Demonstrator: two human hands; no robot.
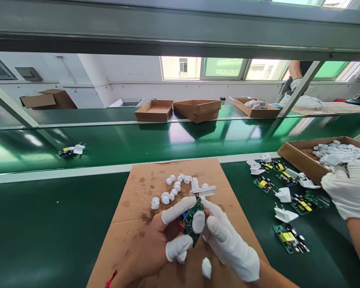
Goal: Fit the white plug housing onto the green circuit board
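My left hand (165, 232), with white covers on some fingertips, grips a green circuit board (189, 225) by its edges above the cardboard sheet (132, 236). In a white glove, my right hand (228, 240) closes on the board's right side. A white rounded piece (198, 222) lies against the board's face; whether it is loose or a fingertip I cannot tell. Just beyond the board is a white plastic plug part (203, 190), seemingly wired to it. Small white lumps (165, 197) form a curved row on the cardboard, and another white lump (207, 268) lies near my right wrist.
At right, another person's gloved hand (348, 192) reaches by a carton of white parts (303, 160). Several circuit boards with white plug parts (291, 239) lie between. One board assembly (69, 151) rests on the green belt (114, 144). Cartons (154, 116) stand beyond, under a metal beam (180, 28).
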